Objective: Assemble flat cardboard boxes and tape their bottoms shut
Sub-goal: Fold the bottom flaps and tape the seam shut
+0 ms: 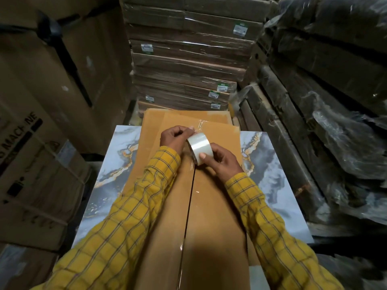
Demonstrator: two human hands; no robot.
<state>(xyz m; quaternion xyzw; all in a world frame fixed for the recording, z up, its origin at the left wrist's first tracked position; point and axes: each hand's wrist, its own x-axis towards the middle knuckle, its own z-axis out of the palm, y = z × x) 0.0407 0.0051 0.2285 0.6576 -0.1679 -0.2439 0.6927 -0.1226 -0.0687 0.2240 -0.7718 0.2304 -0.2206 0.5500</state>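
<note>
Cardboard box (211, 216) lies bottom-up along the marbled tabletop (117, 164), its two flaps meeting at a dark centre seam; inside not visible. Clear tape strip (184, 248) runs along the near part of the seam. Flat cardboard sheets (188, 117) lie under its far end. Right hand (219, 160) grips the clear tape roll (198, 146) just above the seam. Left hand (174, 137) pinches the loose tape end (198, 127) beside the roll, film crinkled. Yellow checked sleeves on both arms. Behind: wrapped stack of flat cartons (184, 65) with small labels. Left: large printed cartons (41, 122). Right: dark plastic-wrapped bundles (335, 91), close to the tabletop edge.
</note>
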